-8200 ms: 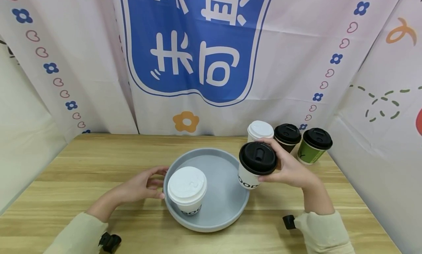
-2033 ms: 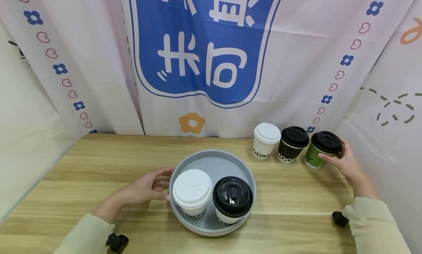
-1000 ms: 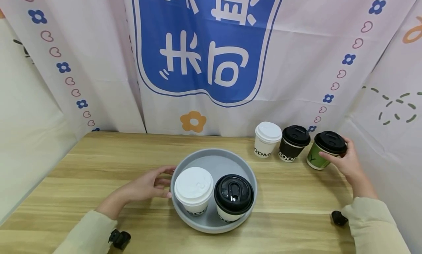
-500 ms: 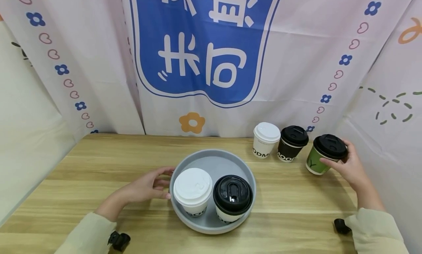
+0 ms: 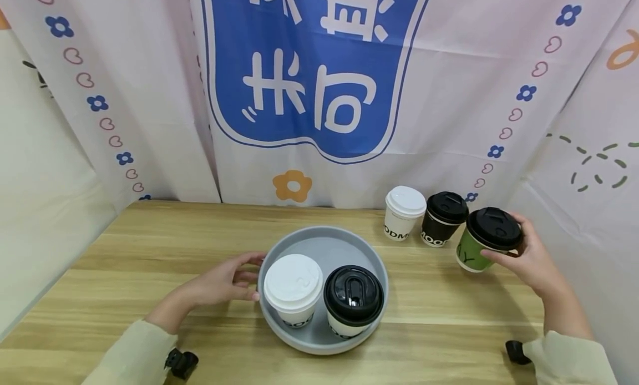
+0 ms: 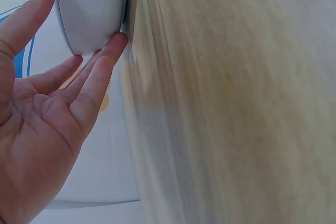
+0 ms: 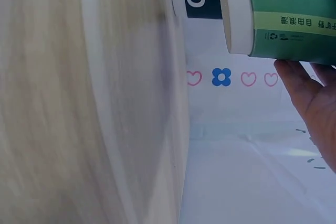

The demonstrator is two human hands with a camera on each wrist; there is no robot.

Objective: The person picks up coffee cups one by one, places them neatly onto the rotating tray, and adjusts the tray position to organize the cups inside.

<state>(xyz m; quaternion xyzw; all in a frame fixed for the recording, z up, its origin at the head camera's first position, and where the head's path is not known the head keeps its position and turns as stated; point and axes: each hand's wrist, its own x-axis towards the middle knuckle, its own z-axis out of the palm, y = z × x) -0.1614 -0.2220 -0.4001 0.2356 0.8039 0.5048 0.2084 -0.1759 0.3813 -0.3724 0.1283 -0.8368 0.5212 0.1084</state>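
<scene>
In the head view my right hand (image 5: 531, 263) grips a green paper cup (image 5: 471, 253) with a black lid. The right wrist view shows the green cup (image 7: 294, 19) with its base off the table. My left hand (image 5: 224, 282) touches the left side of a round grey tray (image 5: 331, 246); in the left wrist view its fairly straight fingers (image 6: 94, 87) rest against the tray wall (image 6: 92, 14). A white cup with a white lid (image 5: 293, 282) stands in the tray on the left. Beside it is a white cup with a black lid (image 5: 353, 295).
Left of the green cup, at the back of the wooden table (image 5: 189, 235), stand a small white cup (image 5: 403, 207) and a black cup (image 5: 441, 218). A printed curtain (image 5: 449, 96) hangs behind the table, and a white wall (image 5: 594, 229) borders it on the right.
Earlier, my right hand held the black-lidded white cup, which now stands in the tray. It has since gripped the green cup, lifted it and brought it nearer. My left hand stays at the tray.
</scene>
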